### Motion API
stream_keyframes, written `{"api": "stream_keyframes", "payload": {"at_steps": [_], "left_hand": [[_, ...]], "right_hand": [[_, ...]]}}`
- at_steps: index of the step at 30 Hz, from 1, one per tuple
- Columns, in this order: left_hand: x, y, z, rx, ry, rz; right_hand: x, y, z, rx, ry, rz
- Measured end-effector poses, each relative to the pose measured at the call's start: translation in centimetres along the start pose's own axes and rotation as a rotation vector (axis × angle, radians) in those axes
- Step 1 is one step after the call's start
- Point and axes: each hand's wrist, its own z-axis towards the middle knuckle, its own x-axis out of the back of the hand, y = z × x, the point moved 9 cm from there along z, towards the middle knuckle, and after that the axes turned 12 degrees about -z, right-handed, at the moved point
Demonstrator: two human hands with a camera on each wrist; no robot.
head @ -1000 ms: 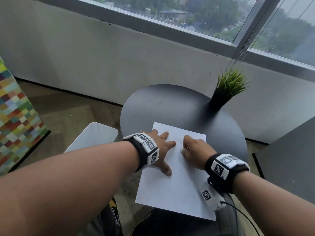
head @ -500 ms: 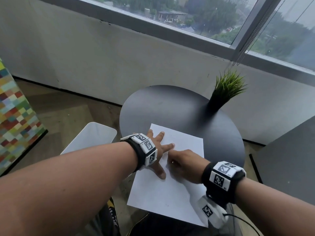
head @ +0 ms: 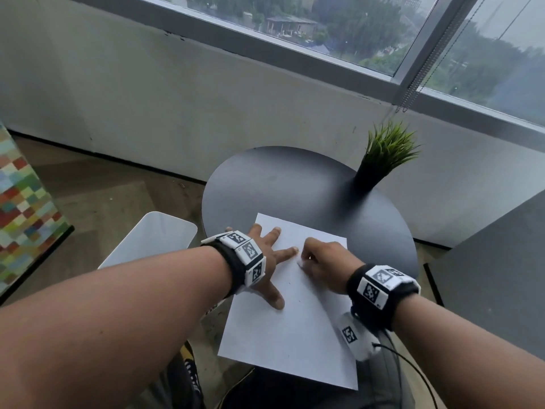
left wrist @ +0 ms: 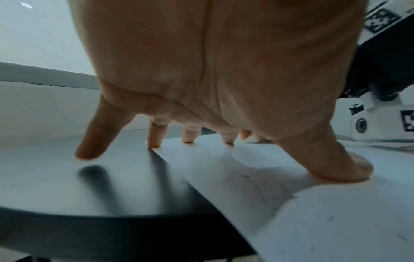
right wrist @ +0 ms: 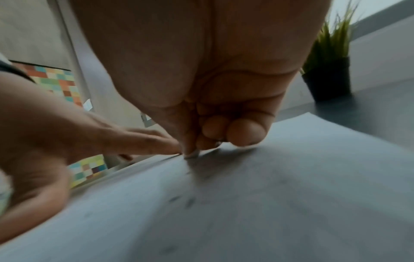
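The left hand (head: 265,262) lies spread flat on the paper sheet (head: 295,343). The right hand (head: 327,261) pinches a small white piece (head: 301,263) against it

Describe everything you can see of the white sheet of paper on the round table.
The sheet of paper is plain white, thin and rectangular, with faint grey specks and smudges. It lies flat and skewed on the dark round table, its near end overhanging the table's edge toward the person. The left hand presses its far left corner with spread fingers, the little finger off the sheet. The right hand, fingers curled, pinches a small whitish piece against the sheet's upper middle.
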Motion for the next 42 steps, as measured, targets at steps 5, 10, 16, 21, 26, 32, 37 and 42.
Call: {"api": "stream_keyframes", "payload": {"at_steps": [5, 10, 16, 21, 26, 32, 37, 42], "left_hand": [[-0.1, -0.6, 0.4, -0.023, 0.056, -0.017], [-0.6, -1.1, 0.4, -0.029, 0.078, -0.044], [-0.4, -1.0, 0.1, -0.029, 0.079, -0.056], [-0.5, -0.7, 0.1, -0.017, 0.044, -0.021], [0.0, 0.0, 0.1, -0.026, 0.007, -0.024], [0.0, 0.8, 0.2, 0.006, -0.036, -0.003], [0.1, 0.8, 0.4, -0.006, -0.037, -0.004], [0.2, 1.1, 0.8, 0.023, -0.033, 0.033]], "right_hand": [[-1.2, -6.2, -1.4, 0.255, -0.029, 0.009], [0.1, -2.0, 1.5, -0.017, 0.062, 0.011], [-1.0, -6.8, -0.7, 0.303, -0.036, 0.010], [0.4, 0.4, 1.2, -0.001, 0.040, -0.034], [-1.6, -4.7, -2.4, 0.285, -0.071, -0.055], [0.3, 1.6, -1.0, -0.033, 0.049, -0.029], [-1.6, -4.8, -3.5, 0.270, -0.038, -0.045], [-0.3, 0.8, -1.3, -0.032, 0.024, 0.019]]}}
